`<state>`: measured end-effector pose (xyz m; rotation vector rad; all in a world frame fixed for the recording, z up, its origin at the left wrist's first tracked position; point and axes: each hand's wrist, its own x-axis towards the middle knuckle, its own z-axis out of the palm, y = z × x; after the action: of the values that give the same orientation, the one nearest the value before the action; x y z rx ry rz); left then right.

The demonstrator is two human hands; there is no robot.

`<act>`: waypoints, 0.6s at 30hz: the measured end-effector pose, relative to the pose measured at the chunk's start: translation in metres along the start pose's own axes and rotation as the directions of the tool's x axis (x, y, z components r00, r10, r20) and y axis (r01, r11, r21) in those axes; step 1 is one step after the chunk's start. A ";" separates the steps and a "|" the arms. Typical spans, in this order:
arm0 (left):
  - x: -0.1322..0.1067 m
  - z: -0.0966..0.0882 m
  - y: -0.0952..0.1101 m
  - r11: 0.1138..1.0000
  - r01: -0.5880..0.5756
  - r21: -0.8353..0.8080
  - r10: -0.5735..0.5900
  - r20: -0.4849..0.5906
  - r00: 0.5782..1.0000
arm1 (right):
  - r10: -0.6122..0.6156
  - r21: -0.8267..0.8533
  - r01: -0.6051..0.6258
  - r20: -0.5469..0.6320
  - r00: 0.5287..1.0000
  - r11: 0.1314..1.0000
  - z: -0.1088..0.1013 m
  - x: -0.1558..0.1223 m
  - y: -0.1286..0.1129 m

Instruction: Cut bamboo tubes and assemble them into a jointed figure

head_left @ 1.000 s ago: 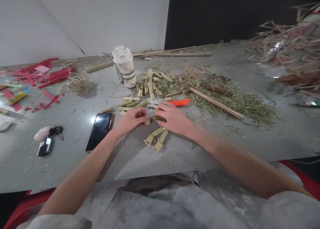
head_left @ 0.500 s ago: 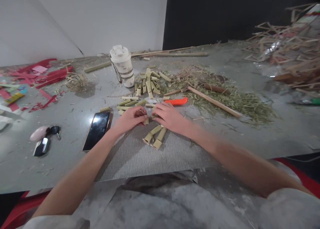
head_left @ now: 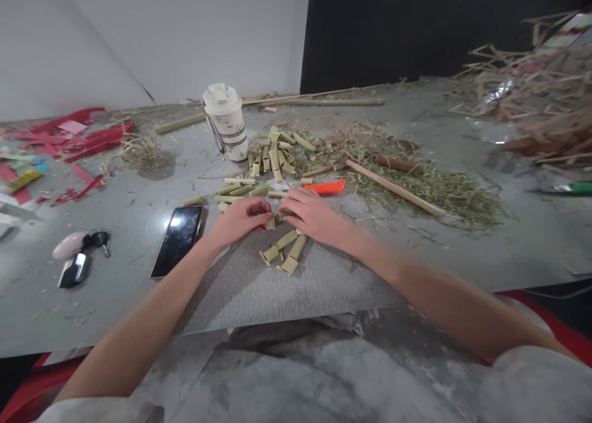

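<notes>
Your left hand (head_left: 243, 218) has its grip pinched on a short bamboo piece (head_left: 271, 224), inboard of the table's (head_left: 462, 253) near edge, about midway along; your right hand (head_left: 311, 214) curls just beside it over a mostly hidden bamboo bit (head_left: 285, 214), can't tell if that grip is grasping it. Two stepped bamboo tubes (head_left: 295, 254) lie nearer that edge, phone (head_left: 178, 241) off your left hand, orange cutter (head_left: 326, 187) just past your right, cup (head_left: 227, 127) toward the far edge.

Bamboo pieces (head_left: 293, 258) look matt and smooth, phone screen (head_left: 178, 241) glossy and glass-like, orange knife handle (head_left: 326, 187) ribbed plastic, long tool handle (head_left: 395, 188) matt bare wood, grey mat (head_left: 259, 296) rough, woven-looking.
</notes>
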<state>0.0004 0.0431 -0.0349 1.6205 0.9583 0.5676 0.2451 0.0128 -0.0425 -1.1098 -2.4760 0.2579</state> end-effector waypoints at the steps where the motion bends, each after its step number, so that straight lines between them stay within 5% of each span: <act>1: 0.000 0.000 0.000 1.000 -0.004 -0.001 0.004 -0.003 1.000 | -0.001 0.001 0.001 0.000 1.000 1.000 0.000 0.000 0.000; 18: 0.002 0.006 -0.005 0.985 -0.073 0.154 0.075 -0.006 0.997 | 0.010 0.006 -0.010 -0.015 1.000 1.000 0.002 0.001 0.000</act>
<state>0.0049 0.0415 -0.0418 1.7982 0.9734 0.5659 0.2436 0.0131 -0.0443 -1.1177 -2.4553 0.2584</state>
